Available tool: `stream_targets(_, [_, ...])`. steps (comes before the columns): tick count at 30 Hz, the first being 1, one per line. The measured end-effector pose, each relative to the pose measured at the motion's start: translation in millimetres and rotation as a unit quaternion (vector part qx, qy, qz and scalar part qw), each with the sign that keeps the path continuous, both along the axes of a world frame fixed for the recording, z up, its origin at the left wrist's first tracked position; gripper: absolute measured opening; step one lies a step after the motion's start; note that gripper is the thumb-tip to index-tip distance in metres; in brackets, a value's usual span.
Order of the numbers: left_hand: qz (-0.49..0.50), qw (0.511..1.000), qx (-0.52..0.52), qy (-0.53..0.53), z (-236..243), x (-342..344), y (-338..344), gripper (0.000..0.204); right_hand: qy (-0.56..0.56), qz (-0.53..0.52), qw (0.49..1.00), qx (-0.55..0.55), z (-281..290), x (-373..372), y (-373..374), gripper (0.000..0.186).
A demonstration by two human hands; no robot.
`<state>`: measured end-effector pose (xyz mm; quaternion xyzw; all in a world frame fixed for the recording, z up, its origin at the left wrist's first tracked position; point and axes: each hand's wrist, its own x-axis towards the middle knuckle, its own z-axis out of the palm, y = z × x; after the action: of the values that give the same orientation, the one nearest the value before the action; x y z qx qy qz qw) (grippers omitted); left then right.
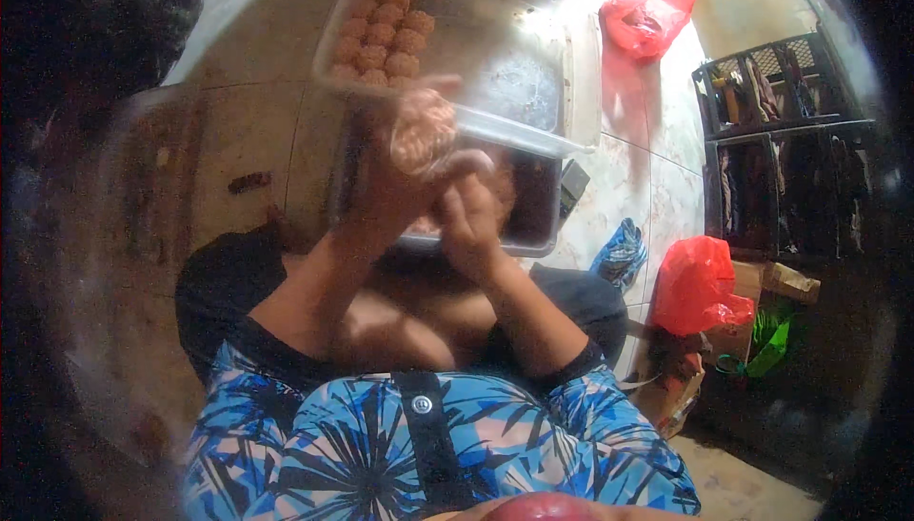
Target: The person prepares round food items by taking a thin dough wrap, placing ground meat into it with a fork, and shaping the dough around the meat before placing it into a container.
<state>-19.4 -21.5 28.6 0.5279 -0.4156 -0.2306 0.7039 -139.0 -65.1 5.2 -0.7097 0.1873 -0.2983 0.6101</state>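
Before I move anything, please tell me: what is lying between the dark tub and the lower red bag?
In the head view, a crumpled blue bag lies between the dark tub and the lower red bag, on the tiled floor.

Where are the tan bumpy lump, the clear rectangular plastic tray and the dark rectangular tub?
Tan bumpy lump (424, 138): head view, middle of its visible side.
Clear rectangular plastic tray (519, 131): head view, near rim.
Dark rectangular tub (534, 196): head view, bare inside, right part.
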Motion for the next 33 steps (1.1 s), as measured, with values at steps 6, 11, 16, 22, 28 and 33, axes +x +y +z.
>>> stream_targets(6, [0.057,0.994,0.006,0.093,-2.8,-3.7,3.4,0.082,0.027,0.021,0.999,0.024,10.5,3.5,-3.3,0.025])
stream_targets(11, [0.129,0.973,0.057,-0.182,-4.4,-16.3,-1.9,0.101,-0.091,0.019,0.992,-0.087,-5.9,3.0,-12.7,0.035])
stream_targets(16, [0.07,0.978,-0.008,-0.198,-1.6,-6.9,-6.1,0.092,-0.057,0.032,0.987,0.149,10.8,-2.8,-32.4,0.036])
stream_targets(22, [0.008,0.999,-0.036,0.005,6.4,4.2,-5.6,0.1,0.035,-0.008,0.985,-0.166,16.6,-8.3,-44.9,0.026])
stream_targets(28, [0.076,0.986,-0.031,-0.148,2.2,-4.4,-2.9,0.113,-0.038,0.01,0.993,-0.114,5.7,5.8,-24.1,0.012])
stream_targets(33, [0.054,0.997,-0.019,0.051,9.4,-5.4,-1.0,0.117,-0.026,-0.028,0.987,0.153,13.2,-5.6,-15.7,0.033])
